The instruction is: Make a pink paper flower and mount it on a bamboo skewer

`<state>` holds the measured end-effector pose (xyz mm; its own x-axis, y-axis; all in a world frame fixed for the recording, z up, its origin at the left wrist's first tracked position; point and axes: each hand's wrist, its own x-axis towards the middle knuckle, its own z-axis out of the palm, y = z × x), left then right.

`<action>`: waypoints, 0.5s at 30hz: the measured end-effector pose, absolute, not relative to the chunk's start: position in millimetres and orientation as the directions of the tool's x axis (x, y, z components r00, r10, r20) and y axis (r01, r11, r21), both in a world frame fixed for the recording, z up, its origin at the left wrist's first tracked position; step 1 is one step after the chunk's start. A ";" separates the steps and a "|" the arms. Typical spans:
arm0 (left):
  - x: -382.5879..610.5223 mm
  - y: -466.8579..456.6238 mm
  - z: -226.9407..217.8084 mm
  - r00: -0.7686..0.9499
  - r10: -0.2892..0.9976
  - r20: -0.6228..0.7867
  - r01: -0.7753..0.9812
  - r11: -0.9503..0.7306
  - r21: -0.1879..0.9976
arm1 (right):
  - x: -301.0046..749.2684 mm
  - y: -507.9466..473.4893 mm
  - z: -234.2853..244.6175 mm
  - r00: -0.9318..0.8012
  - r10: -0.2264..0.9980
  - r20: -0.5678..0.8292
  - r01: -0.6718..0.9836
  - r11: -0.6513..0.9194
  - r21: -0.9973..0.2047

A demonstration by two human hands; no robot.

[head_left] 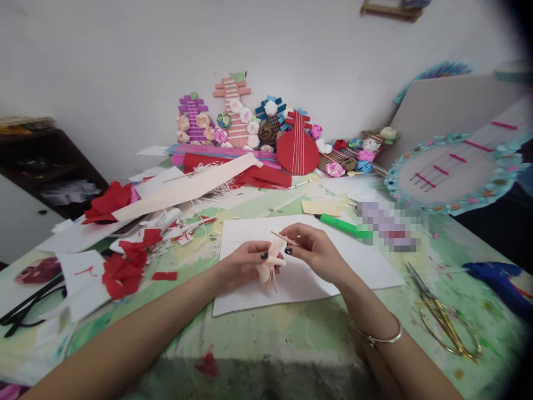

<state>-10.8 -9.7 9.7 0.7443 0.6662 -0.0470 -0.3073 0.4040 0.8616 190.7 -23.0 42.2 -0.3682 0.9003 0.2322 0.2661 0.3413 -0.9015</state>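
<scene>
My left hand [250, 259] is closed on pale pink paper petals [270, 271], pinched under the thumb with loose ends hanging down. Between the thumb and fingers of my right hand [310, 247] is a thin wooden stick [283, 238], its tip slanting toward the upper left beside the petals. Both hands are close together over a large white sheet [241, 297] on the table. Whether the stick touches the paper I cannot tell. A silver bangle circles my right wrist.
Gold-handled scissors [445, 319] and a blue glue gun [502, 283] lie at right, with a green marker [343, 226] beyond the sheet. Red paper scraps [125, 272] and black glasses [35, 305] are at left. Paper-flower instruments, one a red lute [296, 147], line the wall.
</scene>
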 end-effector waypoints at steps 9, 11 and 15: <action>-9.7 -10.8 8.3 0.795 0.606 -0.043 -0.280 0.428 0.859 | 191.9 -25.8 45.4 -0.383 0.909 0.165 0.244 0.272 -0.931; -10.3 -10.5 8.4 0.794 0.606 -0.044 -0.282 0.431 0.857 | 192.1 -25.6 45.2 -0.390 0.909 0.149 0.229 0.253 -0.940; -9.9 -10.7 8.9 0.798 0.602 -0.042 -0.278 0.429 0.860 | 192.1 -23.7 42.4 -0.360 0.917 0.169 0.252 0.270 -0.929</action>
